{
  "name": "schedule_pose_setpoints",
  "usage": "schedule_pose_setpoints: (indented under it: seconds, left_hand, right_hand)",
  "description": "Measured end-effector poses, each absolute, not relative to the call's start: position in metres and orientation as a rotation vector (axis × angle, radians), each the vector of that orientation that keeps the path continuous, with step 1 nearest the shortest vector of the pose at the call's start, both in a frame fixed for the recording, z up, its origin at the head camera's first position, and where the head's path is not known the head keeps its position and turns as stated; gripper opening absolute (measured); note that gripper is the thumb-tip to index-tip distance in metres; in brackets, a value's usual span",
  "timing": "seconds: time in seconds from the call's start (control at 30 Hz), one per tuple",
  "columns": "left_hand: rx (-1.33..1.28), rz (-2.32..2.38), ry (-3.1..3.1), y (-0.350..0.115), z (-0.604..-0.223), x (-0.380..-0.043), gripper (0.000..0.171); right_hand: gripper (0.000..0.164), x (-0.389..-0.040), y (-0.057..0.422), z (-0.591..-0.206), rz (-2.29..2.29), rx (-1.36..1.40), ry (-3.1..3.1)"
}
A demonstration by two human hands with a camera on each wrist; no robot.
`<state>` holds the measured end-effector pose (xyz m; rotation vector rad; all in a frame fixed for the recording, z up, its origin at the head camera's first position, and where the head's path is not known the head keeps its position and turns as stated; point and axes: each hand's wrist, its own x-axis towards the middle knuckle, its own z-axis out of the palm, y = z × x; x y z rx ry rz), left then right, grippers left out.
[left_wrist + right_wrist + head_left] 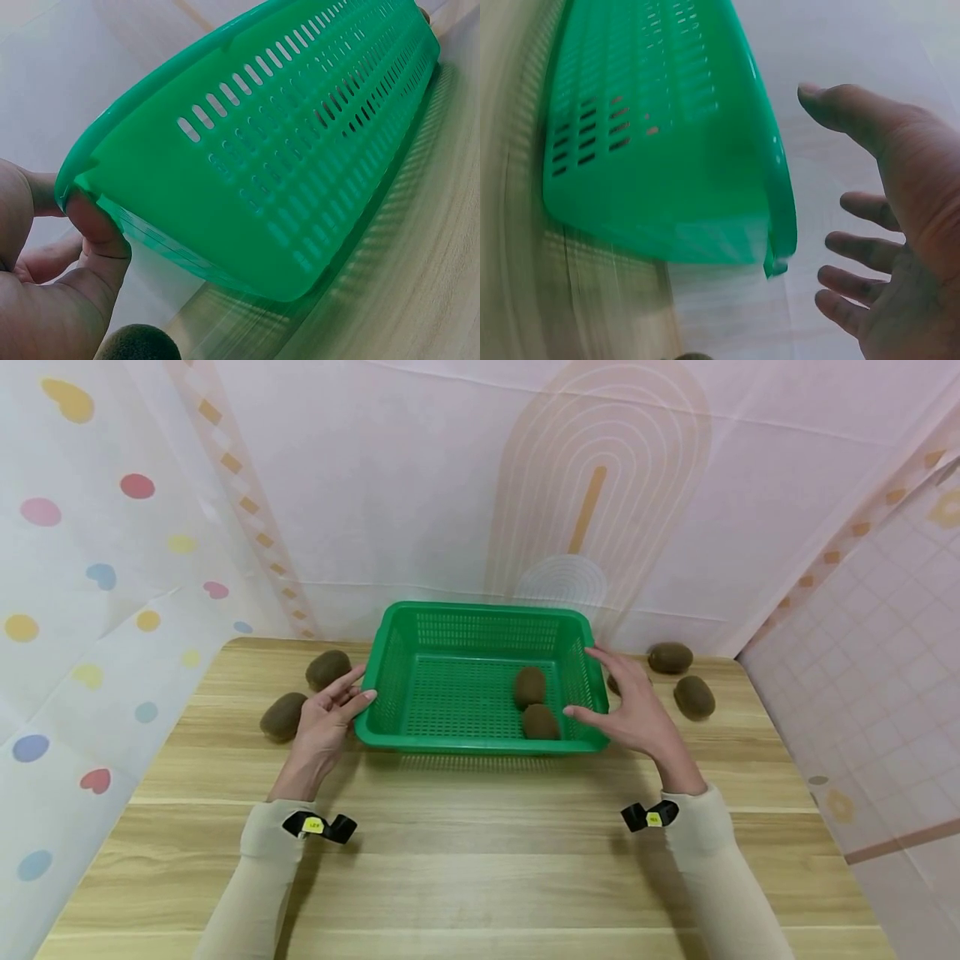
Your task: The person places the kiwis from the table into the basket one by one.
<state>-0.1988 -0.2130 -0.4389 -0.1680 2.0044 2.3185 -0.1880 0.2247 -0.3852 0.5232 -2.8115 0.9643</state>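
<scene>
Basket (480,744) sits between both grips, long axis running from left grip (321,731) to right grip (633,710). Left pinches its end; right spread, just off opposite end, two kiwis (529,687) inside nearer right.

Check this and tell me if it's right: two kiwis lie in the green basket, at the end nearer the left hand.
Wrong end: the head view shows the two kiwis in the green basket nearer the right hand.
</scene>
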Motion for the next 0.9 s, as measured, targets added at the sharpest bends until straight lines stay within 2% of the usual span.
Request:
schedule_pose_setpoints:
  seconds: [0.23,0.9]
  left_hand:
    - [-0.176,2.317,2.008,-0.213,-0.438,-0.198,0.064]
    - [-0.174,2.302,2.014,-0.212,-0.433,-0.196,0.062]
  right_hand:
    - [0.093,-0.192,0.236,-0.389,0.939,0.541,-2.763]
    - [0.1,-0.195,0.279,-0.391,0.929,0.3,-2.767]
